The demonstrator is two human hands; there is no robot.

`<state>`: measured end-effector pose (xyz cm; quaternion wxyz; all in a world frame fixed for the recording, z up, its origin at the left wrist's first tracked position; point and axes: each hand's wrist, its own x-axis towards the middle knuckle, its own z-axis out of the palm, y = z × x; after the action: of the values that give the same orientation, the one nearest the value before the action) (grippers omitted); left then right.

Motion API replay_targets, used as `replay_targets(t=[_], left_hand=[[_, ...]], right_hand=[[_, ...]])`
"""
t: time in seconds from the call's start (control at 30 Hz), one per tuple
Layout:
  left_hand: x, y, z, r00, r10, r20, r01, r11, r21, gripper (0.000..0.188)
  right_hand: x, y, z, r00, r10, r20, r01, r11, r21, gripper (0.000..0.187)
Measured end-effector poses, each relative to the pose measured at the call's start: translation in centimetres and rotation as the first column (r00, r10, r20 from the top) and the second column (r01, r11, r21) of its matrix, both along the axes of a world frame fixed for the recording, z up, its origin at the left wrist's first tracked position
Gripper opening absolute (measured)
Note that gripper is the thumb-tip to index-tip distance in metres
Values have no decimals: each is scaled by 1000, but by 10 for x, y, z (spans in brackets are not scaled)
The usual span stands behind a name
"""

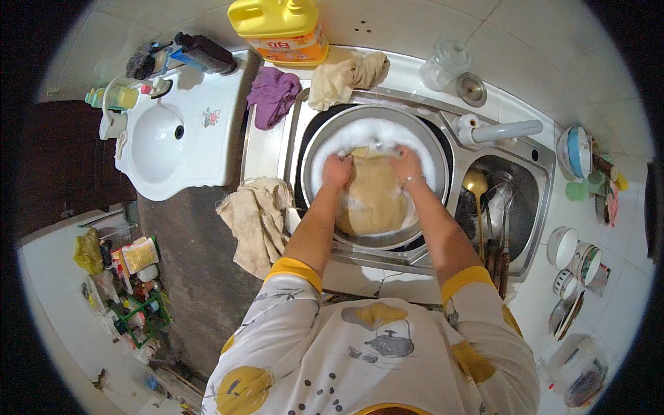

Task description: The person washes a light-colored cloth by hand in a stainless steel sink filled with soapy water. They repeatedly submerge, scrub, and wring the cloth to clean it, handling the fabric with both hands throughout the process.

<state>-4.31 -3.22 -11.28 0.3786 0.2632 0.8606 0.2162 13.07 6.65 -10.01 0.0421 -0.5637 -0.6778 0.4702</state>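
Note:
A large round metal basin (444, 181) sits in the left sink bowl, holding white suds (373, 130). Spread in it is a wet tan cloth (373, 194), partly under the foamy water. My left hand (337, 171) is closed on the cloth's upper left edge. At its upper right edge, my right hand (407, 166) grips the same cloth, its fingertips partly lost in the foam. A thin bracelet (413, 178) circles my right wrist.
Beside the basin, a beige cloth (256, 221) hangs over the counter's left edge. Behind lie a purple cloth (273, 95), another beige cloth (346, 77) and a yellow jug (277, 31). A faucet (501, 130) and utensils (477, 183) are right; a white washbasin (155, 169) stands left.

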Motion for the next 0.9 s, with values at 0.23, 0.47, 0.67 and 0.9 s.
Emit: replay_targets(t=[0.23, 0.47, 0.67, 0.9], left_hand=[[30, 23, 31, 12, 117, 993, -705, 706, -74, 35], [49, 21, 31, 278, 211, 937, -576, 818, -13, 43], [62, 16, 72, 97, 291, 952, -714, 687, -138, 38], [8, 15, 78, 6, 53, 999, -810, 586, -27, 32]], right_hand=[[-58, -72, 76, 928, 178, -326, -58, 936, 346, 18], [-48, -27, 60, 992, -5, -128, 62, 895, 441, 28], [-53, -24, 46, 969, 230, 94, -248, 888, 387, 37], [6, 24, -11, 586, -579, -567, 337, 810, -480, 33]])
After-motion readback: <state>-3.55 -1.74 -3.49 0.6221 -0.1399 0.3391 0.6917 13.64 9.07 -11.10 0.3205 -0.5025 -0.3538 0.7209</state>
